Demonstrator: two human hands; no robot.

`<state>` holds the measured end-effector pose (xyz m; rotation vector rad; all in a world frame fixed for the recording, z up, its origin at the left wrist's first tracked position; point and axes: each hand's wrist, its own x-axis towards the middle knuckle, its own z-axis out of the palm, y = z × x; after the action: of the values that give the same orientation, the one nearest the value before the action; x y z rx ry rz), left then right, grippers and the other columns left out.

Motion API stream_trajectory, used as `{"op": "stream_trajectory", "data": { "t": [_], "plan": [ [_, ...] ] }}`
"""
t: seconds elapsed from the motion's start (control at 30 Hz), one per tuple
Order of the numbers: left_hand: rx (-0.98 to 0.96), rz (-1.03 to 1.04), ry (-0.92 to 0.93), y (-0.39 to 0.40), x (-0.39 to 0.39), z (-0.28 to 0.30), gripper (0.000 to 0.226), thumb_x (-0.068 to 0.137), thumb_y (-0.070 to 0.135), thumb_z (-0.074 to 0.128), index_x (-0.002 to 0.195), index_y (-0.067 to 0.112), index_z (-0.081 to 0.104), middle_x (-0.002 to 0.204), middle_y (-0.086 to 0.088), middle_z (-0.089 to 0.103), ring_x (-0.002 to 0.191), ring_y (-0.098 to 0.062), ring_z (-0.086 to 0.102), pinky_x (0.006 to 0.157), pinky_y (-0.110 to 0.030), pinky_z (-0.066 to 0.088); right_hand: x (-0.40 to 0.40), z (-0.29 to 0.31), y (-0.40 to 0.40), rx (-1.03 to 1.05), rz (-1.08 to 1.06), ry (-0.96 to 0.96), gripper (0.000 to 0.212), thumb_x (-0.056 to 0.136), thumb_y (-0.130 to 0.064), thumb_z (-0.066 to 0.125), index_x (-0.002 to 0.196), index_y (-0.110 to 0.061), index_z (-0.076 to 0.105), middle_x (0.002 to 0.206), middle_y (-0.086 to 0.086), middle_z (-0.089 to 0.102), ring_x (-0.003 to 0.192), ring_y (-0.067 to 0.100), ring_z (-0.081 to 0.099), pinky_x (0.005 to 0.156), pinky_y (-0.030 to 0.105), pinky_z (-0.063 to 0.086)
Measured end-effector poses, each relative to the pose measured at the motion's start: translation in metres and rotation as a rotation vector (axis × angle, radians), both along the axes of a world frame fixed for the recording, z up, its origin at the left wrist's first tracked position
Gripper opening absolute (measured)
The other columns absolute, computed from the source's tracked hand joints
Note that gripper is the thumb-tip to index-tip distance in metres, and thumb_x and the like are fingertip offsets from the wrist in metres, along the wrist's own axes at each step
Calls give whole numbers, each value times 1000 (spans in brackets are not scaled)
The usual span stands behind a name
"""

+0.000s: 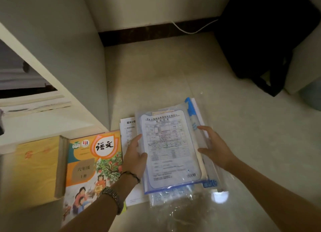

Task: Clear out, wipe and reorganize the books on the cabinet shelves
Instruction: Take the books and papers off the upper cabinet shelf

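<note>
Books are lying on the pale floor beside the white cabinet [57, 61]: a yellow hardback [37, 169], then an orange illustrated textbook [90, 171]. Left hand [134, 155] and right hand [214, 146], each grip spread, are pressing the edges of a clear blue-trimmed plastic document pouch [172, 151]; squaring it evenly would keep the pile tidy. Sheets underneath are mostly hidden, and shelf contents are cut off.
</note>
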<state>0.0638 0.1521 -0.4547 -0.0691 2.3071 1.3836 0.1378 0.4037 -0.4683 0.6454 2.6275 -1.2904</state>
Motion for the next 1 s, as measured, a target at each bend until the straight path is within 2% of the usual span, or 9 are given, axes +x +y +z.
{"op": "stream_trajectory", "data": {
  "t": [0.13,0.23,0.33,0.4,0.5,0.57,0.7,0.87,1.0],
  "plan": [
    [9,7,-59,-4,-2,-3,60,88,-11,44,141,18,35,148,-4,34,138,-22,28,112,-43,30,-3,-9,-6,-31,18,-49,72,81,-6,70,136,-36,35,124,8,48,107,19,50,97,33,41],
    [28,-1,-165,-9,-8,-6,62,89,-10,45,144,15,31,150,-7,30,140,-23,24,113,-41,26,-2,-15,-8,-35,-5,-92,75,81,-2,66,140,-33,32,121,11,47,104,21,50,99,40,43],
    [42,9,-267,-13,-13,-6,59,91,-7,46,145,11,29,150,-12,30,140,-25,25,112,-39,26,-2,-12,-6,-41,-43,-158,76,83,2,61,143,-32,29,122,11,40,98,20,46,88,28,40],
    [12,-6,-296,-16,-14,-5,57,92,-3,47,145,11,30,149,-13,32,139,-24,27,109,-36,27,-3,-9,-6,-24,-45,-187,74,85,-1,61,145,-29,27,125,10,34,99,19,46,87,26,39],
    [-77,-59,-279,-19,-18,-5,51,92,3,50,141,12,38,148,-11,34,135,-25,33,108,-34,30,-6,-3,-5,93,-40,-254,65,87,-13,62,144,-24,32,138,12,29,114,27,47,99,35,41],
    [-166,-119,-228,-22,-20,-1,43,91,8,52,134,14,47,142,-10,42,126,-25,43,102,-31,36,-8,2,-3,217,-48,-320,52,87,-19,60,136,-22,42,141,14,30,127,30,39,102,41,41],
    [-200,-137,-126,-24,-28,14,28,91,11,51,117,17,59,123,-8,50,103,-22,52,87,-31,43,-12,18,-2,341,-114,-298,36,89,-27,58,124,-18,55,131,11,42,111,30,53,92,40,47],
    [-161,-150,-4,-21,-41,32,25,93,8,48,113,16,60,113,1,49,102,-15,50,70,-14,38,-19,33,-9,272,-122,-230,33,92,-29,57,123,-17,55,115,5,61,102,22,58,86,34,47],
    [-116,-171,12,-13,-52,41,24,92,6,49,112,15,60,115,-1,53,99,-14,51,83,-22,41,-24,54,-19,210,-152,-257,29,93,-27,55,121,-18,55,91,-3,61,86,18,59,78,30,49]
  ]
}}
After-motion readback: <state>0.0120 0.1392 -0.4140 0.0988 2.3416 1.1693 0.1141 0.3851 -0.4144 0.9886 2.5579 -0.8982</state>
